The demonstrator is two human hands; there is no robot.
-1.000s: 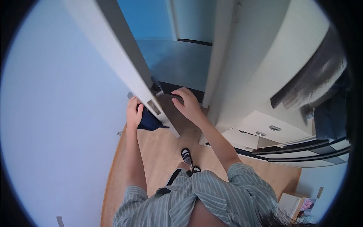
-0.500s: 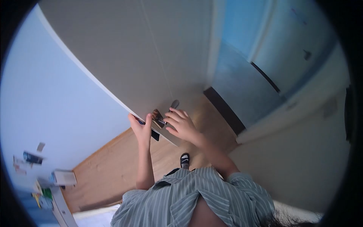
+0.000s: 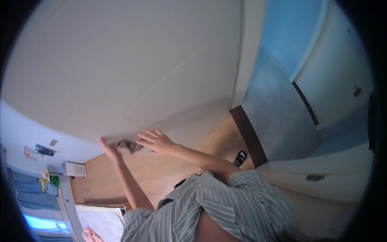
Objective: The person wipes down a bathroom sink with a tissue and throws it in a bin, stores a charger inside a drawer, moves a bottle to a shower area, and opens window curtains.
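Observation:
A pale door fills the upper left of the view. My left hand is at the door's edge, left of the handle; its fingers are mostly hidden or blurred, so its grip cannot be made out. Just right of the blurred handle, my right hand has its fingers spread over the door's face, with nothing held. Whether its fingertips touch the door or handle is unclear.
A dark threshold strip crosses the doorway, with grey floor beyond. My sandalled foot is beside it. Another door stands at the right. A bed and a white box are at lower left.
The view has turned, and the door's broad face now spans the upper left. Both hands have moved left in view along with the handle. My right hand's fingers have spread.

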